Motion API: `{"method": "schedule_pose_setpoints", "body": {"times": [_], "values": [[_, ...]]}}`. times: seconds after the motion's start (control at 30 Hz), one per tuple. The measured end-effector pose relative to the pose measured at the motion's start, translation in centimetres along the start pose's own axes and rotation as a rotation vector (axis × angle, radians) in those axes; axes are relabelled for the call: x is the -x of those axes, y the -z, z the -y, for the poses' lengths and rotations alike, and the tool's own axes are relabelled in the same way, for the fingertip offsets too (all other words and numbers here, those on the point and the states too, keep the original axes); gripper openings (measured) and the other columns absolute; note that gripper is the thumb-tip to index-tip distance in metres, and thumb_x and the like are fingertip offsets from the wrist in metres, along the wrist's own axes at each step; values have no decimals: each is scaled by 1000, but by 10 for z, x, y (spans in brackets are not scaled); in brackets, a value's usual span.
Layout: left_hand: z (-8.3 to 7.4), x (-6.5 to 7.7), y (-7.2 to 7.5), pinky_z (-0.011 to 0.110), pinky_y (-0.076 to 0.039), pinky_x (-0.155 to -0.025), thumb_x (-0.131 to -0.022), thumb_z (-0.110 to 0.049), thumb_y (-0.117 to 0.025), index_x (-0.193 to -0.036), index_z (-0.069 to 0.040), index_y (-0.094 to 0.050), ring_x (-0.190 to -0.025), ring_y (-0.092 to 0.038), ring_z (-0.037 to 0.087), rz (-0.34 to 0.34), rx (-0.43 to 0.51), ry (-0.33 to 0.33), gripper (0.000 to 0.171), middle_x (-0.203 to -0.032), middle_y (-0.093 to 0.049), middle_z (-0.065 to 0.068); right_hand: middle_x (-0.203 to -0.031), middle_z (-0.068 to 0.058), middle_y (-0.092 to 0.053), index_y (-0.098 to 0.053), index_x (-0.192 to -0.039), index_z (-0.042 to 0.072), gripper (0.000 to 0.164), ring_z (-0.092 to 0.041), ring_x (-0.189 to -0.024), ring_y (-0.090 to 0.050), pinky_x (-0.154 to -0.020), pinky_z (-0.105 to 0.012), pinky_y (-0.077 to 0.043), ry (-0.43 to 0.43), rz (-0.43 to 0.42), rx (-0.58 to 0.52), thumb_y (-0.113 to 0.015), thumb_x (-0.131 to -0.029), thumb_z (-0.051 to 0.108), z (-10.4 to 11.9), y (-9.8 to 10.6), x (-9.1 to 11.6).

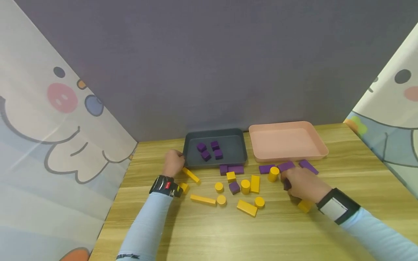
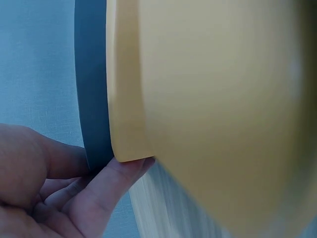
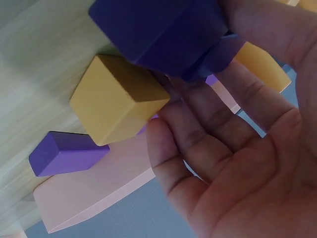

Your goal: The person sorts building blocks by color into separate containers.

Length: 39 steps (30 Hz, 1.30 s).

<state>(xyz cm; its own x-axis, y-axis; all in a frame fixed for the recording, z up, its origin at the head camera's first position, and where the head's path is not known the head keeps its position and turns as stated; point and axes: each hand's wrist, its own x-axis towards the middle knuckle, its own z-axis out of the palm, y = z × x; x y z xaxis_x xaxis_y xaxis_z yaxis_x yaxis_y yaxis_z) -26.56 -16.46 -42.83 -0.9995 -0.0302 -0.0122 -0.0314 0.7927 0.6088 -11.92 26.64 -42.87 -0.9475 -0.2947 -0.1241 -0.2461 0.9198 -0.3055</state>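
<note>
My left hand [image 1: 173,164] is at the left side of the dark grey tray [image 1: 189,163], thumb and fingers pinching its edge, as the left wrist view shows. Several purple cubes [image 1: 218,154] lie inside that tray. A yellow stick [image 1: 191,175] lies just beside the left hand; yellow surfaces fill much of the left wrist view. My right hand [image 1: 305,183] pinches a purple block [image 3: 158,34] above the table; its full shape is partly hidden by the fingers. Close to these fingers stands a yellow block [image 3: 109,99], also seen below the wrist in the head view.
A pink tray [image 1: 287,139] stands right of the dark one, against the grey back panel [image 1: 228,65]. In front are several purple blocks [image 1: 267,169], yellow cylinders [image 1: 245,186] and yellow bars [image 1: 247,208] scattered on the wooden table [image 1: 212,239]. Printed cloth walls flank both sides.
</note>
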Motion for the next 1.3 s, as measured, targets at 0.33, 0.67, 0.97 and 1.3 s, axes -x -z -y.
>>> {"method": "schedule_pose_setpoints", "body": {"times": [0.33, 0.67, 0.97, 1.3], "values": [[-4, 2, 0, 25, -48, -56, -98, -7, -60, -106, 8, -77, -72, -63, 23, -10, -12, -4, 25, -100, -76, 24, -77, 8, -62, -72, -82, 19, 20, -12, -73, -53, -64, -27, -48, 10, -43, -29, -82, -77, 2, -3, 0, -3], [-3, 2, -1, 30, -55, -61, -97, -6, -60, -109, 9, -76, -78, -69, 28, -10, -28, 0, 25, -107, -76, 28, -85, 0, -73, -77, -86, 12, 25, -17, -78, -63, -77, -43, -57, 128, -305, -59, -85, -70, -7, -10, 25, -8], [-3, 1, -3, 33, -59, -67, -97, -6, -60, -111, 9, -76, -86, -69, 31, -28, -26, -4, 26, -113, -75, 28, -92, -7, -81, -82, -94, 6, 16, -23, -85, -72, -83, -49, -61, 86, -359, -46, -84, -79, 1, 16, 63, -34], [-3, 0, -3, 32, -58, -66, -99, -9, -60, -112, 9, -75, -85, -68, 29, -1, -17, 27, 27, -111, -75, 26, -106, -17, -78, -79, -109, 0, 24, -30, -93, -74, -84, -45, -63, 117, -274, -108, -77, -86, 1, 56, 77, -116]]}}
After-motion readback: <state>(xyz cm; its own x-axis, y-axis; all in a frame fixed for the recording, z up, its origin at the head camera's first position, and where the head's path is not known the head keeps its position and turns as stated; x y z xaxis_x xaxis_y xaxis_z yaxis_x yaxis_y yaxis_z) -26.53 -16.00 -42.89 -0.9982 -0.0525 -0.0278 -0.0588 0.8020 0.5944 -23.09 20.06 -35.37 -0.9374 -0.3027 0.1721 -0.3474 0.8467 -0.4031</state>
